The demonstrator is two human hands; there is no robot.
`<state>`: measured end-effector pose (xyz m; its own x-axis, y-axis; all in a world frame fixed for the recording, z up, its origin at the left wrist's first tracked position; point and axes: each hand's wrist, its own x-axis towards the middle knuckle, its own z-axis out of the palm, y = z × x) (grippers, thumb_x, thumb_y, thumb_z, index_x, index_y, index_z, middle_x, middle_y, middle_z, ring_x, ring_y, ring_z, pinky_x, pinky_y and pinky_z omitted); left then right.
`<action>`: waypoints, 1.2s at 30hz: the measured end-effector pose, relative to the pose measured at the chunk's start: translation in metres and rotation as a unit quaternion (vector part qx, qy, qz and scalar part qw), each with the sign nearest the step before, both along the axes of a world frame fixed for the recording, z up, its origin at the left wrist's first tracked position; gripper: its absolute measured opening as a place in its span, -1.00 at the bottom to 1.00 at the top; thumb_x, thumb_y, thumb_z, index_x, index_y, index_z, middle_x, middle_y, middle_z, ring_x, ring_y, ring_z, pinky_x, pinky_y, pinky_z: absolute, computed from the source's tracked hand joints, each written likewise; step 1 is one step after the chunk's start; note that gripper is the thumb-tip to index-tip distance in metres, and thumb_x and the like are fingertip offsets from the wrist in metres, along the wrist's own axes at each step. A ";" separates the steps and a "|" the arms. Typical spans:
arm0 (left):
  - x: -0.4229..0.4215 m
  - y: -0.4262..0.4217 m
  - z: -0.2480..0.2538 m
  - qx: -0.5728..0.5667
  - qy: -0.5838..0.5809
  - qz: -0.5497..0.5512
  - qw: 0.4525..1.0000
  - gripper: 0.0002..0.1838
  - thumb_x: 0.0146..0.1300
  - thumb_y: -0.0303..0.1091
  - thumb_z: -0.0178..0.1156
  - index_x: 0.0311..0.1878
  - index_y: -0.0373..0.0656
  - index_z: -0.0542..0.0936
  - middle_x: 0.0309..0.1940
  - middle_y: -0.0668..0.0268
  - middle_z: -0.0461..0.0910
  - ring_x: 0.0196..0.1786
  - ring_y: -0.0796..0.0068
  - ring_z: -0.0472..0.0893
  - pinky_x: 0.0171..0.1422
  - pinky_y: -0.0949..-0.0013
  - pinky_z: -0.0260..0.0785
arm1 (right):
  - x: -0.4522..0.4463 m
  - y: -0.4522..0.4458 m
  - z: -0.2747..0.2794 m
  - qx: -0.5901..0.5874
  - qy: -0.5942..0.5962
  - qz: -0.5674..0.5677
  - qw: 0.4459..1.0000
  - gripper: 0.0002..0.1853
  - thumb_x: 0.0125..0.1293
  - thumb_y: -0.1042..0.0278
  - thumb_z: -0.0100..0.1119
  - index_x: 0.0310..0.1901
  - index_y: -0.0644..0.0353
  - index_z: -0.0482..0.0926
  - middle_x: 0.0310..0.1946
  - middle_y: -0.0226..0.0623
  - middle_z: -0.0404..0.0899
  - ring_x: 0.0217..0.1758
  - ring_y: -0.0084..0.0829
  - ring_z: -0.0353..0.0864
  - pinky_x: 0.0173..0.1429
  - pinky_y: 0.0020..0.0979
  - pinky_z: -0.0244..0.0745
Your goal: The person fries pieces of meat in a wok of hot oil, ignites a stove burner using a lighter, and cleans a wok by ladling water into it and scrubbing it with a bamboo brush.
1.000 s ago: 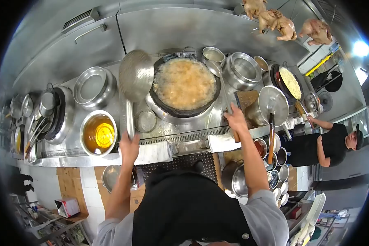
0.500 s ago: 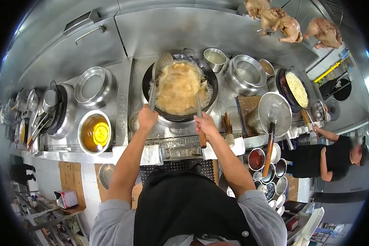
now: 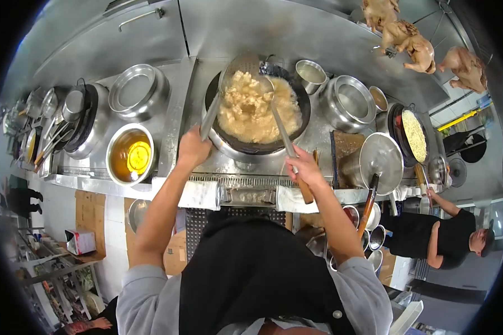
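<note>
A black wok (image 3: 250, 148) stands on the burner in front of me, full of bubbling, foamy oil (image 3: 288, 106). My left hand (image 3: 194, 149) is closed around the handle of a perforated skimmer (image 3: 209, 118), whose wide head is over the wok's far left side. Pale golden fried pieces (image 3: 243, 97) are heaped in and beside the skimmer; their kind I cannot make out. In my right hand (image 3: 305, 167) is the wooden handle of a metal ladle (image 3: 282, 129), its bowl touching the heap near the skimmer's right edge.
A pot of yellow oil (image 3: 131, 154) stands left of the wok. To the right are a large strainer-like pot (image 3: 381, 162) with a wooden-handled tool, and a pan of shredded pale food (image 3: 413, 137). Whole birds (image 3: 419, 53) hang above right. A co-worker (image 3: 452, 237) stands at right.
The skimmer has come up with fried pieces heaped in it. The ladle's bowl now shows at the heap. Foam has thinned, and the camera view has shifted slightly.
</note>
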<state>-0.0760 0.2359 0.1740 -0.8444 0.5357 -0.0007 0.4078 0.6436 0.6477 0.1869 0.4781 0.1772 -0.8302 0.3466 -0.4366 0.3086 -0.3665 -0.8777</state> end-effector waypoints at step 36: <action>0.141 -0.263 -0.175 0.236 -0.267 0.321 0.878 -0.48 0.50 0.10 0.10 -0.11 -0.25 0.70 -0.33 0.18 0.71 -0.24 0.35 0.63 -0.13 0.18 0.47 | 0.231 -0.023 -0.130 0.573 -0.285 -0.148 0.754 -0.25 0.24 0.41 0.33 0.50 0.20 0.35 0.10 0.18 0.66 0.15 0.21 0.64 0.24 0.02 0.53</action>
